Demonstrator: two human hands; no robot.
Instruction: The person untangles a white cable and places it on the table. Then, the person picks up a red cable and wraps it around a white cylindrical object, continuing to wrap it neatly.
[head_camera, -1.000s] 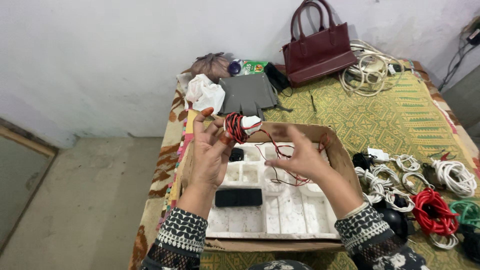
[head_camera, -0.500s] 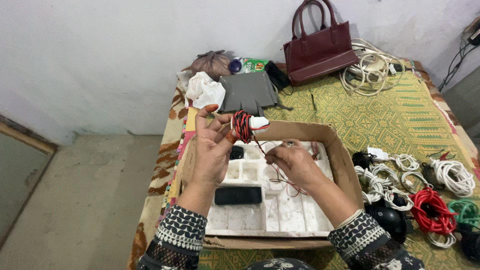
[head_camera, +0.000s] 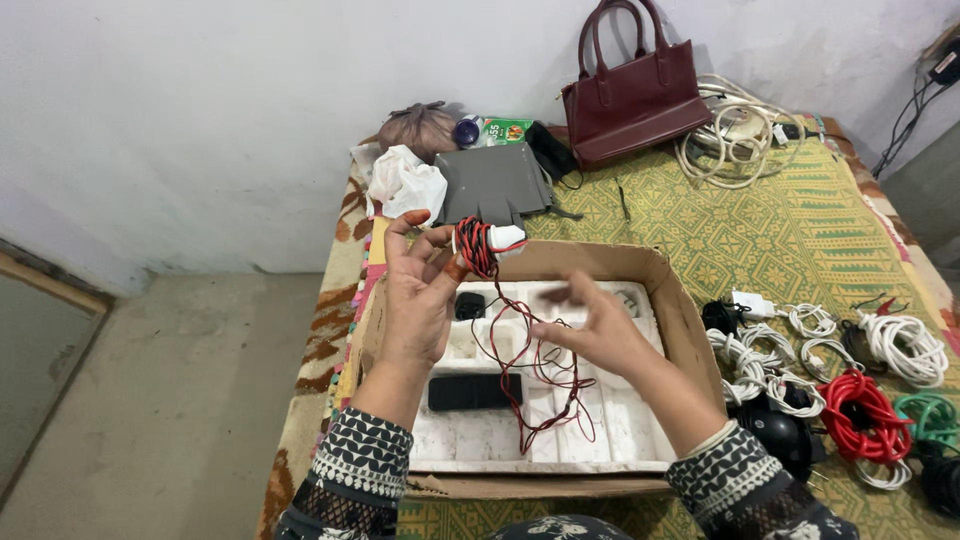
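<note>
My left hand (head_camera: 418, 300) is raised over the left side of a cardboard box (head_camera: 676, 310). It grips a small white part (head_camera: 505, 238) that has red and black wire (head_camera: 472, 247) wound around it. More of the wire hangs down in loose loops (head_camera: 540, 385) above the white foam tray (head_camera: 590, 420) inside the box. My right hand (head_camera: 598, 328) pinches the loose wire over the middle of the tray. A black rectangular device (head_camera: 476, 391) lies in the tray below my left hand.
A maroon handbag (head_camera: 634, 92) stands at the far edge of the patterned cloth (head_camera: 790, 230). Grey folded material (head_camera: 497, 185) and a white cloth (head_camera: 408, 183) lie behind the box. White cable coils (head_camera: 905, 345), a red coil (head_camera: 858, 420) and a green one (head_camera: 930, 420) lie to the right.
The wire has been drawn out: long loose loops now hang over the tray. My right hand has shifted slightly and opened its fingers more. My left hand stays almost still.
</note>
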